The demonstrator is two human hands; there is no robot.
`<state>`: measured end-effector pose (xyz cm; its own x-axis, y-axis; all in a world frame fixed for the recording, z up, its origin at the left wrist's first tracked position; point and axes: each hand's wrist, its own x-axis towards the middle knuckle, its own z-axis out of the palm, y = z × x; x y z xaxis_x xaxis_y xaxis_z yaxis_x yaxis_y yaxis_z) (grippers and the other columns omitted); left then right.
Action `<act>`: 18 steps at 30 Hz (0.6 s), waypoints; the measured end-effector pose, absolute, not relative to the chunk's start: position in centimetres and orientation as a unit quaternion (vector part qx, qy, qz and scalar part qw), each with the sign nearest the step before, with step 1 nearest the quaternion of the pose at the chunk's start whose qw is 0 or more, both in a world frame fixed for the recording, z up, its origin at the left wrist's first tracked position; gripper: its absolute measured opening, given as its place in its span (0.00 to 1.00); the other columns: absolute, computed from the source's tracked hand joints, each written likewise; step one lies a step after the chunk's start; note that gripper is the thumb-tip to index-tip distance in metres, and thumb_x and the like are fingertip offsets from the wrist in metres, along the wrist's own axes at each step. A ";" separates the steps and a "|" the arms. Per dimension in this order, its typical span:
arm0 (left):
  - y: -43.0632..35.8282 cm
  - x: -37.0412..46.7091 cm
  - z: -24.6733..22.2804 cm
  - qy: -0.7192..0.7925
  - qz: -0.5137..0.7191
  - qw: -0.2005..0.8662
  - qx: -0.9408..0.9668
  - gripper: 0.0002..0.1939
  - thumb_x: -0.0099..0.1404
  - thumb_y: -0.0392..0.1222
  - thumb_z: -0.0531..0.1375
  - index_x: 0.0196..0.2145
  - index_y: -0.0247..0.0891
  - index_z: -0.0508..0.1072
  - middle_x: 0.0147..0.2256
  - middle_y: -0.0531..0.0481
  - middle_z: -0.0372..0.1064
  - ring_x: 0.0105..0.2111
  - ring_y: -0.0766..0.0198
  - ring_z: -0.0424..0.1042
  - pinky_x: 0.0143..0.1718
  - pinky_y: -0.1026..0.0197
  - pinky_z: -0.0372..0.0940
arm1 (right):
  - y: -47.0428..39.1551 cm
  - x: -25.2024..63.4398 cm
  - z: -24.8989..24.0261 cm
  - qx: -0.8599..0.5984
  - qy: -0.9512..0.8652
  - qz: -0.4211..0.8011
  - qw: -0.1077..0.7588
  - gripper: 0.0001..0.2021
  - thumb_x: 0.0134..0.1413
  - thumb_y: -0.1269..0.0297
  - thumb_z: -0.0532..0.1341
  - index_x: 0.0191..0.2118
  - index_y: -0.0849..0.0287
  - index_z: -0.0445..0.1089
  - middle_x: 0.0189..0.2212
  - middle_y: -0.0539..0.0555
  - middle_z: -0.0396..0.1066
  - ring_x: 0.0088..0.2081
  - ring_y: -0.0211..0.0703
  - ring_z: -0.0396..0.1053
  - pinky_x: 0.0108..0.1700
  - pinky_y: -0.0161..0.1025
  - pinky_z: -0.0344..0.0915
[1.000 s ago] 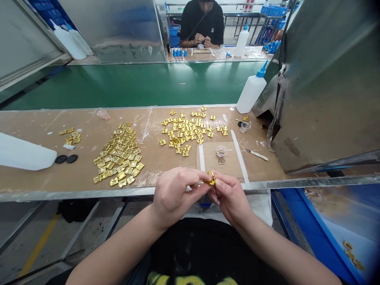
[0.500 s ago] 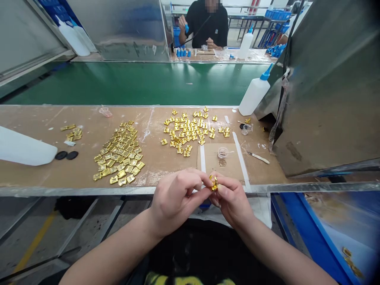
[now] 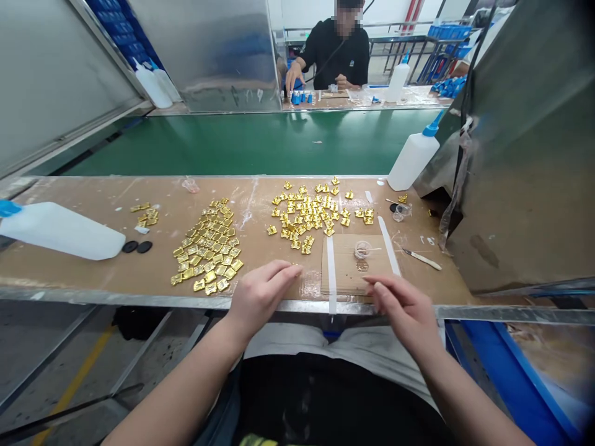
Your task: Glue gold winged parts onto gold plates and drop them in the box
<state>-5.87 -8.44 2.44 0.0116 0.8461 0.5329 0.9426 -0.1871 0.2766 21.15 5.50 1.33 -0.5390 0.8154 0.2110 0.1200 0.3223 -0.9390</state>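
My left hand [image 3: 264, 290] hovers over the table's front edge, fingers stretched toward the right, with nothing visible in it. It lies between a flat pile of gold rectangular pieces [image 3: 211, 248] and a cardboard square [image 3: 344, 279]. My right hand [image 3: 405, 305] is at the cardboard's front right corner, its index finger extended and the thumb below; no object shows in its fingers. Beyond the hands is a cluster of small gold pieces with raised parts [image 3: 307, 212]. A small clear round cup [image 3: 361, 249] with a thin stick stands on the cardboard.
White squeeze bottles stand at back right [image 3: 413, 158] and lie at left [image 3: 65, 230]. Two black discs [image 3: 137, 246] and a few gold pieces [image 3: 147, 215] are nearby. A white-handled knife [image 3: 422, 259] lies right. Beyond the green belt [image 3: 242, 142], a person [image 3: 341, 56] handles blue parts.
My hands have parted, left hand to the left and right hand to the right. The gold ring-shaped piece they held is out of sight. The view has shifted; the co-worker's hand has lowered.
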 end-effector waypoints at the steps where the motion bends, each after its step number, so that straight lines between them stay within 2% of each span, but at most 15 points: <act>1: -8.3 -6.8 1.8 -0.650 -0.274 0.090 -0.703 0.11 0.77 0.32 0.57 0.52 0.39 0.76 0.45 0.44 0.78 0.41 0.57 0.79 0.40 0.58 0.72 | 6.6 21.8 1.4 -0.343 -0.752 0.419 0.376 0.11 0.69 0.54 0.64 0.45 0.52 0.81 0.36 0.54 0.77 0.31 0.42 0.71 0.35 0.39 0.68; 3: -7.7 -8.1 0.8 -0.669 -0.234 0.098 -0.698 0.11 0.77 0.31 0.56 0.49 0.37 0.77 0.46 0.42 0.79 0.41 0.54 0.79 0.38 0.56 0.72 | 8.8 22.6 1.6 -0.377 -0.778 0.320 0.387 0.11 0.67 0.53 0.65 0.41 0.54 0.80 0.36 0.55 0.78 0.33 0.45 0.72 0.36 0.40 0.67; 5: -7.0 -8.7 0.2 -0.676 -0.219 0.097 -0.697 0.13 0.77 0.30 0.55 0.50 0.36 0.78 0.48 0.40 0.79 0.43 0.51 0.80 0.41 0.54 0.74 | 10.9 22.9 1.8 -0.400 -0.800 0.270 0.357 0.14 0.67 0.50 0.64 0.38 0.54 0.78 0.35 0.54 0.78 0.33 0.45 0.71 0.35 0.41 0.65; 9: -5.5 -8.4 -0.1 -0.681 -0.208 0.089 -0.696 0.12 0.77 0.32 0.57 0.52 0.35 0.79 0.52 0.38 0.79 0.50 0.48 0.80 0.49 0.49 0.75 | 13.6 22.1 2.7 -0.431 -0.847 0.213 0.227 0.22 0.67 0.40 0.58 0.33 0.52 0.74 0.31 0.51 0.75 0.32 0.46 0.70 0.33 0.41 0.60; 12: -5.2 -8.7 0.5 -0.680 -0.215 0.072 -0.697 0.11 0.77 0.37 0.59 0.51 0.39 0.81 0.54 0.44 0.79 0.55 0.53 0.78 0.56 0.51 0.72 | 14.5 21.1 3.4 -0.436 -0.867 0.188 0.152 0.28 0.66 0.34 0.53 0.29 0.53 0.71 0.29 0.52 0.74 0.32 0.49 0.70 0.32 0.41 0.57; 15: -6.0 -10.9 2.2 -0.716 -0.225 0.062 -0.658 0.10 0.77 0.41 0.60 0.49 0.43 0.82 0.52 0.49 0.81 0.53 0.56 0.78 0.56 0.52 0.71 | 14.9 20.4 3.6 -0.434 -0.876 0.174 0.120 0.31 0.65 0.32 0.50 0.26 0.54 0.67 0.27 0.53 0.73 0.31 0.49 0.69 0.30 0.41 0.54; 18: -7.4 -14.9 4.0 -0.795 -0.220 0.066 -0.562 0.09 0.75 0.42 0.61 0.43 0.41 0.82 0.46 0.45 0.81 0.48 0.50 0.78 0.53 0.47 0.71 | 15.0 20.1 3.5 -0.422 -0.884 0.168 0.113 0.31 0.65 0.33 0.50 0.25 0.54 0.65 0.26 0.53 0.72 0.30 0.49 0.69 0.30 0.41 0.54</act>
